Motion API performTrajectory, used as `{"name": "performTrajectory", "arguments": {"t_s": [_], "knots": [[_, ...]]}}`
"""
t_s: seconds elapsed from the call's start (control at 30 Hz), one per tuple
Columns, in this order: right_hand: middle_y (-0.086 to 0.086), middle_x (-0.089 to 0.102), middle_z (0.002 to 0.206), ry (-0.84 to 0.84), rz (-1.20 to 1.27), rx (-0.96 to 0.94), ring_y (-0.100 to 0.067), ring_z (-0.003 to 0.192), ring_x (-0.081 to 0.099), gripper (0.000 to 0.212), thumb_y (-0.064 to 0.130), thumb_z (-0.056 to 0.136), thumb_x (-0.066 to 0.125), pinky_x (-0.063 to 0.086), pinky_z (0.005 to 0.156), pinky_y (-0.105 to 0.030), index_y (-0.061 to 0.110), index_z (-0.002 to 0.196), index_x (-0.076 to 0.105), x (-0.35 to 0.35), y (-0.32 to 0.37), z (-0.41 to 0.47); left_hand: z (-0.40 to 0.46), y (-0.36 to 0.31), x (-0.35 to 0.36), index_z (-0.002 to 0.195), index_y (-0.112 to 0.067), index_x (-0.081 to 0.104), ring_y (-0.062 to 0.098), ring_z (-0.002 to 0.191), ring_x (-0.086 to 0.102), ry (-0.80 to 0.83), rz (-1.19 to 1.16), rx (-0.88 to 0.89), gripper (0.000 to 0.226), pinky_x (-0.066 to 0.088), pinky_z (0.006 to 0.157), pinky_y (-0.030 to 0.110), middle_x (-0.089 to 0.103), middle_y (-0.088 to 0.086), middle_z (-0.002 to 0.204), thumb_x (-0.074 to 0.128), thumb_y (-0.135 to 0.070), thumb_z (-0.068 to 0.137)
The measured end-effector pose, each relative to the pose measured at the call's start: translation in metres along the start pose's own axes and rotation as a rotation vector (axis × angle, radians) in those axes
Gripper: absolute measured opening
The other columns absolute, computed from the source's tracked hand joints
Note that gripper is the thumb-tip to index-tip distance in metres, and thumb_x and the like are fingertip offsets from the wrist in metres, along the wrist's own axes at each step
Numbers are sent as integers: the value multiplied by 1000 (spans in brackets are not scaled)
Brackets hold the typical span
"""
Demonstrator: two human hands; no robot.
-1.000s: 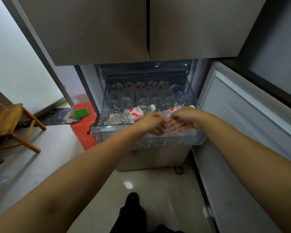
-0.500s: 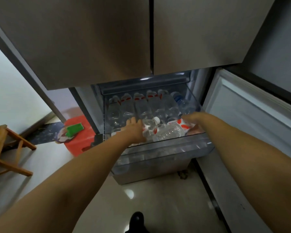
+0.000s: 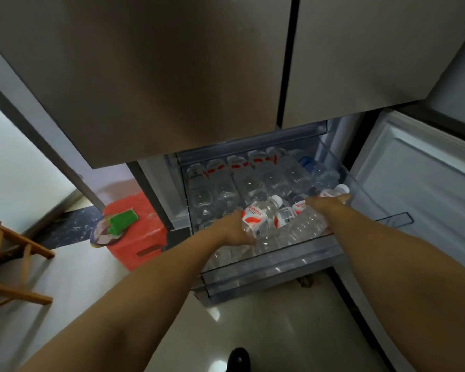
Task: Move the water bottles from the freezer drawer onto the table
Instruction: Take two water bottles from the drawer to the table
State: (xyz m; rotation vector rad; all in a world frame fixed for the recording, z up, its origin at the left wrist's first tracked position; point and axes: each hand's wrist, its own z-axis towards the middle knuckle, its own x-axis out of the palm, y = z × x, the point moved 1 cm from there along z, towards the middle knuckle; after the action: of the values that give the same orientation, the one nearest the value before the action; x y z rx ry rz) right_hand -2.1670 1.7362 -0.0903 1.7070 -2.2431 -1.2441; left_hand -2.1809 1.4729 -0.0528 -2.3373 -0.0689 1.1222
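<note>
Gripping one water bottle (image 3: pixel 258 220) with the left hand (image 3: pixel 232 229) and another bottle (image 3: pixel 310 224) with the right hand (image 3: pixel 326 204) at the freezer drawer's (image 3: pixel 274 264) front edge; lifting should be clearing that wall.

Bottles (image 3: pixel 253 183) in drawer (image 3: pixel 266 267) (stool (image 3: pixel 137 232) left)

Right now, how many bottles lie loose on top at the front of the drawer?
3. One is in the left hand: the left bottle. The middle bottle lies beside it. The right bottle is under the right hand. More bottles below may be hidden.
</note>
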Motion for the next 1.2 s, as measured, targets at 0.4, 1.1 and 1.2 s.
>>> {"name": "performTrajectory", "arguments": {"t_s": [0.4, 1.1, 1.2], "knots": [[-16, 67, 108, 173, 744, -49, -32, 100, 65, 48, 37, 79, 76, 51, 89, -51, 10, 115, 58, -47, 5, -85, 5, -38, -33, 98, -20, 67, 12, 83, 60, 316, -502, 219, 20, 50, 78, 26, 65, -1, 93, 69, -35, 84], [-10, 67, 90, -191, 1098, -255, -23, 74, 68, 44, 23, 88, 67, 57, 67, -36, 7, 126, 53, -133, -191, -184, -28, -187, 79, 110, -8, 60, 22, 74, 68, 872, -768, 206, 42, 56, 78, 37, 68, 7, 85, 65, -42, 85], [-10, 68, 97, -438, 875, -248, -26, 86, 69, 43, 21, 80, 75, 58, 77, -41, 9, 118, 58, -146, -231, -190, -41, -191, 113, 96, -13, 62, 15, 57, 68, 772, -615, 278, 21, 57, 57, 27, 70, 2, 68, 59, -34, 92]]}}
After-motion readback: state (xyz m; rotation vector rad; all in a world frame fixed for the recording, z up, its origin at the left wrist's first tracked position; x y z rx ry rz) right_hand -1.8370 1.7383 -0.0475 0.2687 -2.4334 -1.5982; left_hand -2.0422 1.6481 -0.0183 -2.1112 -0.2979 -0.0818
